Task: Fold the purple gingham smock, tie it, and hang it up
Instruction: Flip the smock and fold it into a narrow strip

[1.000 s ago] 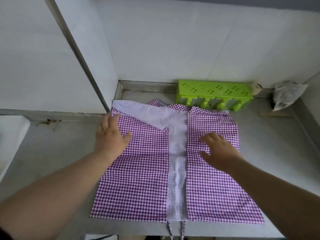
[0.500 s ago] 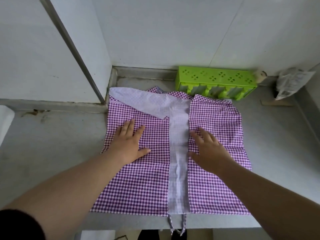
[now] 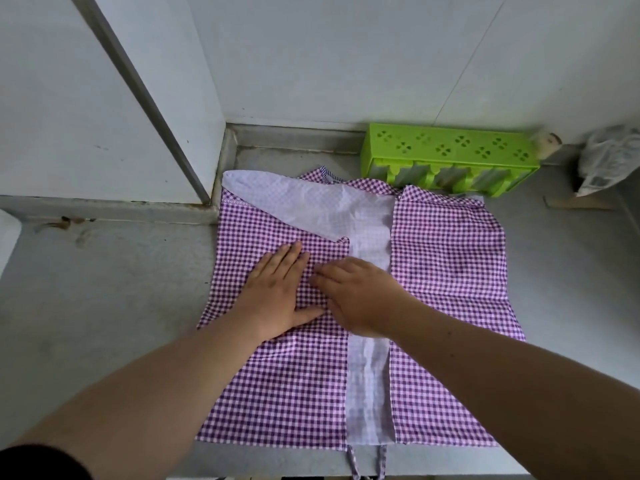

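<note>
head view: the purple gingham smock (image 3: 446,271) lies spread flat on the grey counter (image 3: 104,306), both side panels folded in so the pale lining strip (image 3: 369,386) runs down the middle. half a second ago the hands were apart, one on each panel; now the right hand (image 3: 360,296) has crossed the strip and lies beside the left hand (image 3: 277,296) on the left panel, thumbs nearly touching. both lie with fingers straight and flat on the cloth, pressing and gripping nothing. i read this as smoothing the left fold before the next one, so the task is early: no tie made, nothing hung.

edges: the smock's near hem sits at the counter's front edge, and two ties (image 3: 367,462) hang over it. its far left corner lies just beside the wall corner (image 3: 214,188), and its far right edge touches or nearly touches the green plastic rack (image 3: 450,161). a crumpled plastic bag (image 3: 609,161) sits well apart at the far right. bare counter lies left and right of the cloth, so a sideways fold has room; a fold away from the person would come up against the rack.
</note>
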Available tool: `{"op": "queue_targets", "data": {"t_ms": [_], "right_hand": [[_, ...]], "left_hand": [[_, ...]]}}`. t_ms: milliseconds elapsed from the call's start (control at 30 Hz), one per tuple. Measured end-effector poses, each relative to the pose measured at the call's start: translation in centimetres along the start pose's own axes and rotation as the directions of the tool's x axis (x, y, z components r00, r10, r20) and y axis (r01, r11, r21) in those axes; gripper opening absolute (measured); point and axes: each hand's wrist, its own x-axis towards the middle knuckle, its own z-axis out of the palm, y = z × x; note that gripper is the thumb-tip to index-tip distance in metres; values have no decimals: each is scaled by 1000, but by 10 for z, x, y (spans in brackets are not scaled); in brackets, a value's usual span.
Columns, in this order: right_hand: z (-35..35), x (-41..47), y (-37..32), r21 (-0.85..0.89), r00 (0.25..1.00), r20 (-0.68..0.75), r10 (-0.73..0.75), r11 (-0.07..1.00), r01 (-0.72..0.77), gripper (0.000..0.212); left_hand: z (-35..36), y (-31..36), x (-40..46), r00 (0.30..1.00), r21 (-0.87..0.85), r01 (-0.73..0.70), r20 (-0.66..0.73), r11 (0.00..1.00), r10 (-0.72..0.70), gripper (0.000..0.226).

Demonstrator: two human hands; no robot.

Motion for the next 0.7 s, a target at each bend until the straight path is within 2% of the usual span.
{"op": "queue_targets", "data": {"t_ms": [100,233,333,467,600,700], "right_hand": [[-3,22,27,6,970,138,202,979,-205,69],[-11,55,61,-18,902,189,388,920,-392,81],[-19,62,63,18,856,204,474,873,-488,79],[-28,25,26,118,908,29,417,901,-418,70],[-10,-50,-15,107,942,-36,334,938,-329,60],[10,-100,-24,105,914,26,406,908,-406,64]], "left_hand": [[-1,0,-1,1000,9,-9,20,1000,9,121],[-3,-1,0,998,12,-12,54,1000,12,124],[-3,-1,1,998,19,-1,68,1000,-1,125],[-8,2,3,996,56,17,92,998,-22,125],[-17,6,8,992,66,59,112,996,-66,123],[-24,14,-1,999,69,18,-40,997,-15,103]]}}
